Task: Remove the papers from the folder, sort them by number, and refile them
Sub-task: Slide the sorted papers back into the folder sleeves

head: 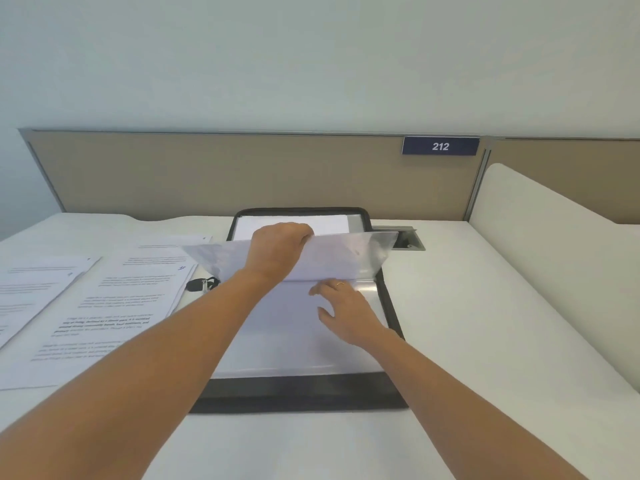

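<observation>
In the open folder (298, 393) at the centre of the worktop (450, 306), the left hand (280, 251) has its grip clamped on a clear sleeve (346, 254), holding it up probably to reach inside, while the right hand (346, 310), grip apart, keeps the page (294, 337) below flat, and sorted-out papers (121, 296) lie at 9 o'clock.

We are looking at a folder (301, 393) whose black border is reading as matt and cloth-like, while the lifted sleeve (346, 258) inside it is showing as thin clear plastic, glossy and catching the light, over smooth white paper. Left of the folder we are seeing printed sheets (114, 306) of matt white paper, and under the folder the desk (467, 323) is appearing smooth, white and low-sheen. Behind the folder we are noting a beige panel (207, 174) with a matt, cloth-like face, a dull grey metal-looking trim (242, 132) along its top, and a smooth blue plastic-looking sign (440, 146).
</observation>
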Demonstrator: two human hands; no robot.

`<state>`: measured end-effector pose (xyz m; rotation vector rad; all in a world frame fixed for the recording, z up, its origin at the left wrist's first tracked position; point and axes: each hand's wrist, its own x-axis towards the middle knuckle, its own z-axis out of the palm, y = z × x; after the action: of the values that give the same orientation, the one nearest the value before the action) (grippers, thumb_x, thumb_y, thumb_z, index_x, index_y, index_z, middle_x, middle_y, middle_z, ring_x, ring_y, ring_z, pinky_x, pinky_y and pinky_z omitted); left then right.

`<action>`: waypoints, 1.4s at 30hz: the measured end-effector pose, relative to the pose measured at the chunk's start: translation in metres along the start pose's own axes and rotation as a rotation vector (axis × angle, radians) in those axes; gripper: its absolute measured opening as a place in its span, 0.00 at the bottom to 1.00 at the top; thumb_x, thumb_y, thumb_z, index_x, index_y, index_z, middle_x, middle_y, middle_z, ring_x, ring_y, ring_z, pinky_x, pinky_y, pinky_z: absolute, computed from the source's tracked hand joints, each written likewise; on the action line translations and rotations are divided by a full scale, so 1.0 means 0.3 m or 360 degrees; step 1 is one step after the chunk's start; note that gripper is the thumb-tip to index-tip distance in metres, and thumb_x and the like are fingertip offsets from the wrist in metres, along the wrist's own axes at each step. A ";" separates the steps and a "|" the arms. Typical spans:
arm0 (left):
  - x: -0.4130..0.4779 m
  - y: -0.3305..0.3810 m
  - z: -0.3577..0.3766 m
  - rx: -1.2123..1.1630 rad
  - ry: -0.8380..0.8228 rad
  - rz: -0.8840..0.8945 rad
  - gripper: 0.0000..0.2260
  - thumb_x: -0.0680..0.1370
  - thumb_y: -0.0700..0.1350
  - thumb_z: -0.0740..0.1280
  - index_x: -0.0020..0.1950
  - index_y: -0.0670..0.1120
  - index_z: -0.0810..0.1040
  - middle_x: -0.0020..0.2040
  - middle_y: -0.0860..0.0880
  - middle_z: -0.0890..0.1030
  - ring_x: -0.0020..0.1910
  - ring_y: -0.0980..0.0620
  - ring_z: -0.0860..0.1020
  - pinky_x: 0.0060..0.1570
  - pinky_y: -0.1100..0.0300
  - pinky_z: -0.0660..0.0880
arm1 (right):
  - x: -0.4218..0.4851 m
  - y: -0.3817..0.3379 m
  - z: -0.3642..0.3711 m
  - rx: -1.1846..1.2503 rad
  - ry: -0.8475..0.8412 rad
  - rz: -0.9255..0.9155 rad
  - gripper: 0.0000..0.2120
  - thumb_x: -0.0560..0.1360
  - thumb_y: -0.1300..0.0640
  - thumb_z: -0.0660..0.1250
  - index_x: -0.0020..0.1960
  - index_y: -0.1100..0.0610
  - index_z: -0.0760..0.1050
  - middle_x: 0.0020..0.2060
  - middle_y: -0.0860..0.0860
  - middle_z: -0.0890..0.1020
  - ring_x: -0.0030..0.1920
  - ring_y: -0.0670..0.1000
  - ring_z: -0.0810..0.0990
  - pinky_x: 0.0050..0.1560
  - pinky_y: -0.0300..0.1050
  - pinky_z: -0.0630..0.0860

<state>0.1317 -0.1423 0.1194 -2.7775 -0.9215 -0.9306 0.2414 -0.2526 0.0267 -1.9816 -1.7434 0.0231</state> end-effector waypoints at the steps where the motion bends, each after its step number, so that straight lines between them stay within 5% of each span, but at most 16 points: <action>1: 0.018 -0.005 0.004 0.0015 0.0016 0.0005 0.10 0.79 0.39 0.60 0.50 0.45 0.81 0.44 0.47 0.83 0.43 0.43 0.78 0.40 0.57 0.68 | 0.036 -0.007 0.005 -0.0146 -0.0098 -0.0050 0.18 0.78 0.56 0.60 0.67 0.51 0.68 0.70 0.49 0.66 0.67 0.52 0.66 0.64 0.46 0.66; 6: 0.077 -0.032 0.026 -0.0026 0.0275 0.0109 0.07 0.69 0.35 0.67 0.37 0.44 0.82 0.28 0.48 0.80 0.27 0.43 0.77 0.33 0.58 0.69 | 0.199 -0.008 0.026 -0.0548 -0.0338 -0.0057 0.25 0.78 0.60 0.58 0.74 0.49 0.58 0.76 0.51 0.51 0.74 0.54 0.53 0.66 0.57 0.61; 9: 0.084 -0.057 0.040 0.0073 0.0403 0.0208 0.11 0.64 0.35 0.74 0.44 0.45 0.82 0.39 0.49 0.83 0.38 0.46 0.81 0.41 0.53 0.75 | 0.275 0.016 0.024 -0.0609 -0.0397 0.0034 0.27 0.79 0.58 0.58 0.75 0.48 0.55 0.77 0.51 0.47 0.75 0.54 0.49 0.67 0.60 0.60; 13: 0.037 -0.098 0.068 0.0111 0.0444 0.0106 0.18 0.61 0.35 0.77 0.49 0.45 0.80 0.49 0.48 0.80 0.50 0.48 0.74 0.42 0.54 0.73 | 0.351 0.059 0.026 -0.0613 -0.0482 0.0157 0.29 0.79 0.55 0.58 0.76 0.47 0.50 0.77 0.51 0.43 0.76 0.55 0.46 0.67 0.66 0.57; 17: -0.060 -0.150 0.132 -0.0112 0.0191 -0.0062 0.12 0.69 0.34 0.72 0.51 0.43 0.79 0.46 0.47 0.79 0.45 0.44 0.78 0.39 0.52 0.74 | 0.402 0.116 0.035 -0.0610 -0.0528 0.0250 0.30 0.79 0.51 0.58 0.76 0.46 0.49 0.77 0.51 0.43 0.76 0.55 0.45 0.66 0.67 0.59; 25: -0.263 -0.245 0.259 -0.0223 -0.0544 -0.0510 0.18 0.81 0.51 0.59 0.71 0.52 0.66 0.68 0.55 0.71 0.68 0.54 0.68 0.64 0.60 0.61 | 0.385 0.196 0.110 -0.0513 -0.0583 0.0455 0.26 0.80 0.44 0.53 0.75 0.47 0.53 0.77 0.50 0.47 0.76 0.54 0.47 0.68 0.66 0.56; 36: -0.380 -0.276 0.272 -0.0284 -0.0686 -0.0478 0.17 0.81 0.53 0.58 0.69 0.53 0.70 0.73 0.55 0.66 0.71 0.56 0.64 0.68 0.62 0.59 | 0.296 0.144 0.166 -0.0383 -0.0431 0.0475 0.20 0.81 0.47 0.51 0.71 0.51 0.60 0.75 0.52 0.55 0.74 0.54 0.54 0.66 0.59 0.63; 42: -0.402 -0.303 0.216 -0.0172 -0.0713 -0.0408 0.17 0.81 0.52 0.57 0.69 0.51 0.70 0.72 0.55 0.66 0.72 0.57 0.60 0.68 0.64 0.57 | 0.265 0.050 0.177 -0.0230 -0.0558 0.0478 0.22 0.81 0.43 0.50 0.70 0.51 0.63 0.76 0.50 0.53 0.75 0.52 0.53 0.70 0.60 0.57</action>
<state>0.0380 -0.1149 -0.0126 -3.0757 -1.3476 -0.3840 0.2521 -0.1607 -0.0012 -2.4500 -1.6684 0.3767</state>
